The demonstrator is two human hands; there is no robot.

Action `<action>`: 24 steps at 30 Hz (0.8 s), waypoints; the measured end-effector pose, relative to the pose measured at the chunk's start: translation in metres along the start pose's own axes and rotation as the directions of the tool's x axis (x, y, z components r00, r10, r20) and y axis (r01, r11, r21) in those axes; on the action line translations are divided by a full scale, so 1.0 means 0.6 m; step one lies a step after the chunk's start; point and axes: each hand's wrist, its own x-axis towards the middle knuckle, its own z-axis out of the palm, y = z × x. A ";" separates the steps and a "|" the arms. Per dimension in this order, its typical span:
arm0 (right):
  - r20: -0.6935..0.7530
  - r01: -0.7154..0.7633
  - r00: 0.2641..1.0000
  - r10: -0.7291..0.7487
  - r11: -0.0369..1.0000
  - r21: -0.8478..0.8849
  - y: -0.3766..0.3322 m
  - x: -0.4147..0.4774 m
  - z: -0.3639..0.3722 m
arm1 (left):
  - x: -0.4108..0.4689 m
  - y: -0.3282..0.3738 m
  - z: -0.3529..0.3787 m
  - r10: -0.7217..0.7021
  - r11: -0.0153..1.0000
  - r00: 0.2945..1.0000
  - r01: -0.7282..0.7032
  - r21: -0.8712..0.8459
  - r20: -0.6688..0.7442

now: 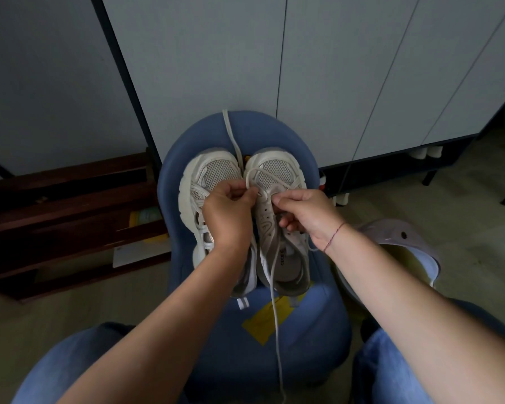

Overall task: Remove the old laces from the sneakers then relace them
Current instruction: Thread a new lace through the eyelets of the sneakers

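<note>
The left sneaker (213, 173) and right sneaker (277, 170) sit on the chair (175, 176). The left hand (228, 211) pinches the lace (274, 310) at the right sneaker's far eyelets; the right hand (306, 214) pinches it just beside. An uneven pull could draw the near tail out.

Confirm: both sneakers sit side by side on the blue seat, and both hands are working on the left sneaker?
Wrong shoe. The head view shows the left hand pinching the lace of the right sneaker and the right hand gripping that shoe, not the left sneaker. Both sneakers do sit side by side on the blue seat.
</note>
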 end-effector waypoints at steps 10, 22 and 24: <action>0.014 -0.005 1.000 0.004 1.000 0.029 0.002 -0.002 0.001 | 0.024 0.010 -0.014 -0.004 0.989 0.980 -0.025 0.143 0.198; 0.011 -0.079 0.997 0.078 0.970 0.232 0.008 -0.008 0.015 | 0.027 0.008 -0.015 0.023 0.974 0.951 -0.091 0.207 0.309; 0.055 -0.116 0.993 0.106 0.963 0.241 0.003 -0.008 0.011 | 0.024 0.012 -0.021 0.028 0.969 0.937 -0.110 0.219 0.347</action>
